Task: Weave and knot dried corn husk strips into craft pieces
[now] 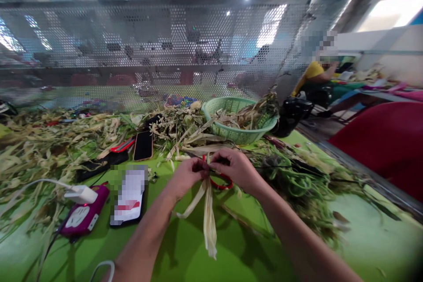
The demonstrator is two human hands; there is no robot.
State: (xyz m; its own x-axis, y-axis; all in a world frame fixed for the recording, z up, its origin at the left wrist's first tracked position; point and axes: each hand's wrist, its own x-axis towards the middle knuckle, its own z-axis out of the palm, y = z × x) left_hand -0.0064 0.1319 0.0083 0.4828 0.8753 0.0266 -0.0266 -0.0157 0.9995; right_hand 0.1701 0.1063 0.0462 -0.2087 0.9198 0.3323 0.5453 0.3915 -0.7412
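My left hand (190, 177) and my right hand (231, 168) meet above the green table, fingers closed in pinches on the top of a pale dried husk strip (209, 224). The strip hangs down from between them, with a second thinner piece curving to the left. Just below my right hand is a red ring-shaped item (222, 185), partly hidden by the fingers; red also shows above the fingertips. Whether the ring is attached to the husk is hidden.
Behind stands a green basket (238, 134) with dried husks. Husk piles (66, 141) spread left; green fibres (294, 176) lie right. A lit phone (130, 196), a dark phone (143, 146), a magenta power strip (86, 211) and red-handled scissors (123, 144) lie left. A person sits far right.
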